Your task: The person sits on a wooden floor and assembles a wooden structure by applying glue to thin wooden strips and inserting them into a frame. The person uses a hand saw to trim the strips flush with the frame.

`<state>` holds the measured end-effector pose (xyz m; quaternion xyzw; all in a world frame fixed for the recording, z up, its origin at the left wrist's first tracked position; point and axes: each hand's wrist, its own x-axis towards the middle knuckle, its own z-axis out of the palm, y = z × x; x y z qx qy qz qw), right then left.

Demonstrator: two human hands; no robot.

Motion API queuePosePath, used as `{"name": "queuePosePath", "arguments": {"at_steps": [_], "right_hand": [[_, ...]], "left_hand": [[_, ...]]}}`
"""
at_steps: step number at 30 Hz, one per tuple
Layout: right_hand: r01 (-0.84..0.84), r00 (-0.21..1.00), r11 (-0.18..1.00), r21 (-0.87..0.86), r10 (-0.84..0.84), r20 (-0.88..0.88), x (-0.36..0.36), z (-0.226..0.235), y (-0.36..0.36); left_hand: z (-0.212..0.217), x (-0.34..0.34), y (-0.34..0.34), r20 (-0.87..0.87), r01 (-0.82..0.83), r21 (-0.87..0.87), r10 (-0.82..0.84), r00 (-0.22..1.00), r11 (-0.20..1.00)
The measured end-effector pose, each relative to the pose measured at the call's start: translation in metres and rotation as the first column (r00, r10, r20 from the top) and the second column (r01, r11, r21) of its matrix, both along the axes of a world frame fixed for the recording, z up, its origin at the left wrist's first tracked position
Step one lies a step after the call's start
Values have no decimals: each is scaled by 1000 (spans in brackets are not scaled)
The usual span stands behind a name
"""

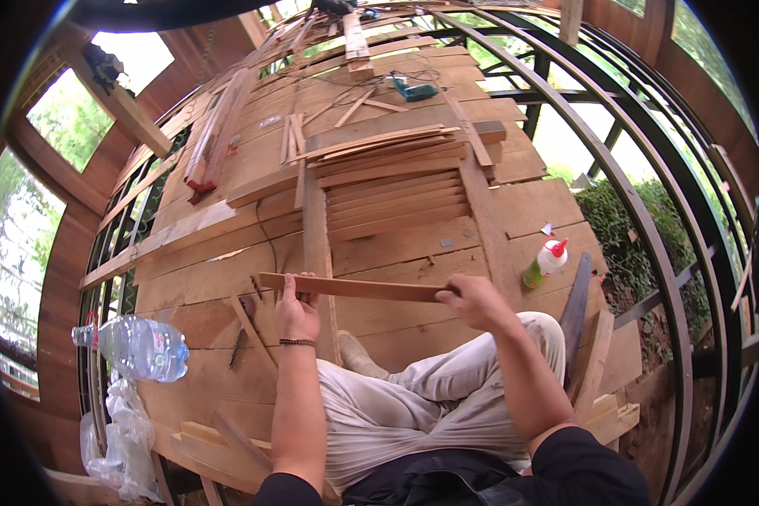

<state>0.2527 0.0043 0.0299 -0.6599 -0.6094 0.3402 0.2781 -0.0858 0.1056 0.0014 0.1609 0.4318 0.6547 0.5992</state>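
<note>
One thin wooden slat (367, 288) lies across the middle of the frame, held in two hands. The left hand (298, 309) grips it near its left end, thumb on the near face, other fingers partly hidden behind; the right hand (474, 301) has its fingers curled closed around the right end. Beyond, at upper centre, sits one stack of slats (396, 205), too overlapped to count surely. One green power drill (415, 90) lies at top centre; one glue bottle (551, 261) and one handsaw (578, 297) are at right, one clear plastic jug (139, 347) at lower left.
</note>
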Motion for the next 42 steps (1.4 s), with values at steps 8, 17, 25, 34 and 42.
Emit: {"name": "queuePosePath", "arguments": {"at_steps": [8, 17, 25, 34, 42], "right_hand": [[122, 930, 989, 83, -85, -357, -23, -3, -5], [439, 885, 864, 245, -370, -282, 49, -22, 41], [660, 751, 704, 262, -617, -234, 82, -51, 113], [706, 683, 686, 176, -725, 83, 73, -91, 127], [721, 647, 654, 229, -753, 116, 70, -115, 138]], "left_hand": [[-2, 54, -33, -46, 517, -61, -520, 853, 854], [-18, 22, 16, 164, 172, 6, -171, 972, 985], [-53, 71, 66, 121, 348, -94, -337, 934, 933], [-121, 83, 99, 102, 395, -184, -383, 918, 900], [-117, 94, 100, 91, 360, -185, -349, 933, 914]]}}
